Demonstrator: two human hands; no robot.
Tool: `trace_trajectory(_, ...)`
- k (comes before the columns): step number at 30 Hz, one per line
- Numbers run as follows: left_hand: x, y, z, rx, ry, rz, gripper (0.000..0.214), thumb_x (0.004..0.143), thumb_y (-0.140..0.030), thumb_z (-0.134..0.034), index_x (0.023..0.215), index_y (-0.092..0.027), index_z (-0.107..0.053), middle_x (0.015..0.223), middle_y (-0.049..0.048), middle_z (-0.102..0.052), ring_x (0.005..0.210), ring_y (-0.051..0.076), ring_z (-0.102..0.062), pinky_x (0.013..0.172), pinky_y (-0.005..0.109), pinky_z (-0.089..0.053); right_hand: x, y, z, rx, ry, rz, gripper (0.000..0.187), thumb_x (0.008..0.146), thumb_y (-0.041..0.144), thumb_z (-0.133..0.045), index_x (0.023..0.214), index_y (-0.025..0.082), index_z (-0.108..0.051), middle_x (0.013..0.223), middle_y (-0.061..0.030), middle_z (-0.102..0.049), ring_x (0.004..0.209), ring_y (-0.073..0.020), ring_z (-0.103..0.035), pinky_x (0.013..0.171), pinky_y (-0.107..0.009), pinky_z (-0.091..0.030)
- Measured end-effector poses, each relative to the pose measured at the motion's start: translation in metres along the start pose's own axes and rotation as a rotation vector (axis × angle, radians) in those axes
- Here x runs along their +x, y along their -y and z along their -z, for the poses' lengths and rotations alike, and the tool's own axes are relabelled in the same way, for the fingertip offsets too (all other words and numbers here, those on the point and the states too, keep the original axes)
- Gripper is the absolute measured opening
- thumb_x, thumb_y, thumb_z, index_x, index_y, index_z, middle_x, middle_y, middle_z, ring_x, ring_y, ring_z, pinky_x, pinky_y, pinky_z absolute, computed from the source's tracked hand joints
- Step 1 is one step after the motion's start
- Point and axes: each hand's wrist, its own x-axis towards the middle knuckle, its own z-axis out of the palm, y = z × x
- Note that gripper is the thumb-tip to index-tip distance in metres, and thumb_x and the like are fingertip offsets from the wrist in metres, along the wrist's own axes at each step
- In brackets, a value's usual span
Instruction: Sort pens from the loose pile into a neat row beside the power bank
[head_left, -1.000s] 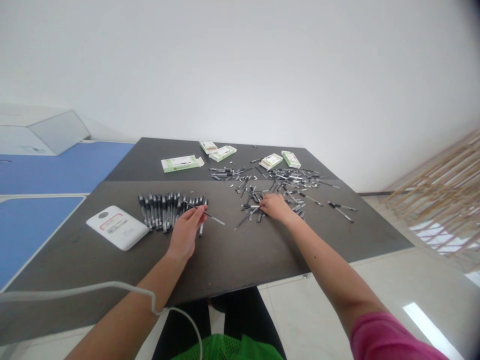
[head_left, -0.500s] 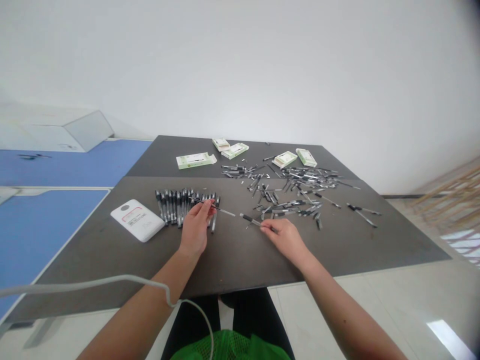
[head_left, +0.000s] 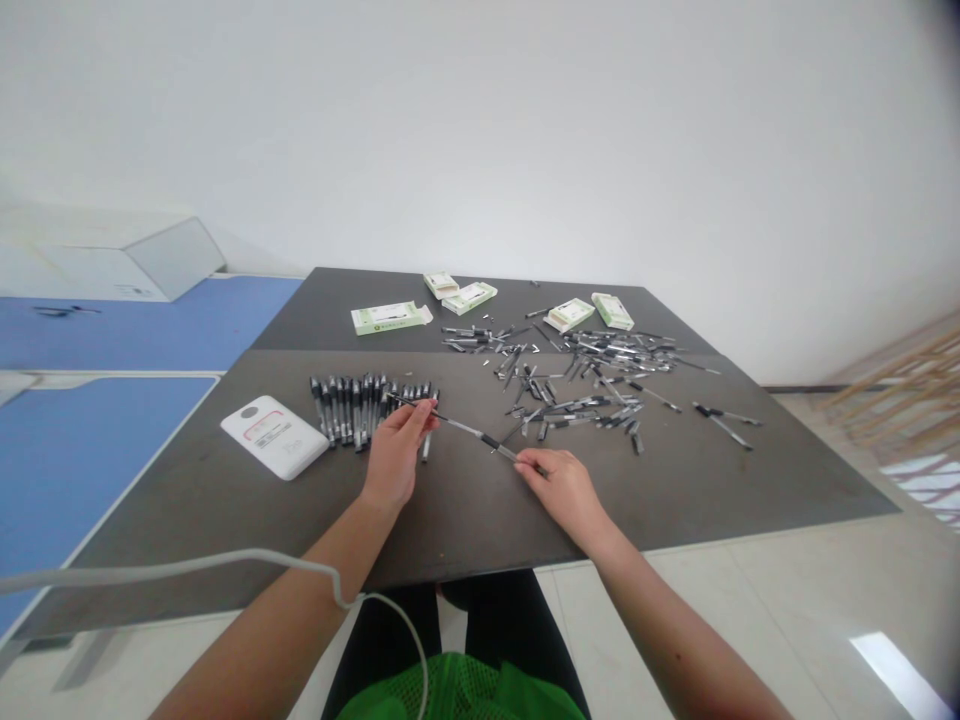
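My left hand (head_left: pixel 399 445) pinches a thin pen refill (head_left: pixel 459 426), dark at its left part and pale toward its right end. Between the fingers of my right hand (head_left: pixel 564 482) is a clear pen barrel (head_left: pixel 504 451) with a black grip. The refill's right end meets the grip end of the barrel, the two forming one line above the table; whether the refill is inside I cannot tell. Just behind my left hand lies a row of capped black pens (head_left: pixel 346 412). Beyond my right hand is a scattered heap of pen parts (head_left: pixel 592 408).
A white card-like device (head_left: pixel 274 438) lies left of the pen row. Green-and-white boxes (head_left: pixel 390 318) sit toward the back of the dark table (head_left: pixel 465 535). A white cable (head_left: pixel 225 560) crosses my left forearm. Blue tables (head_left: pixel 150 430) adjoin on the left, with a white carton (head_left: pixel 112 255).
The gap between the refill and the pen barrel has closed. My right hand has shifted slightly left and my left hand slightly right, each keeping its hold.
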Motion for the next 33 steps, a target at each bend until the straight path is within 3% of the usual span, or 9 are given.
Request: trace_trajectory(33,0.001,0.002,0.002,0.219,0.031,-0.049,0.034,0.066,-0.044,-0.071,0.084,-0.015,-0.072,0.081,0.0042,-0.067,0.070,0.012,-0.057,0.073,0.025,-0.045,-0.021,0.002,-0.012,0.058,-0.012,-0.038,0.016,0.085,0.028,-0.054,0.087,0.024,-0.069,0.090,-0.0029,-0.072,0.078,-0.0198,-0.063,0.076,-0.032,-0.043)
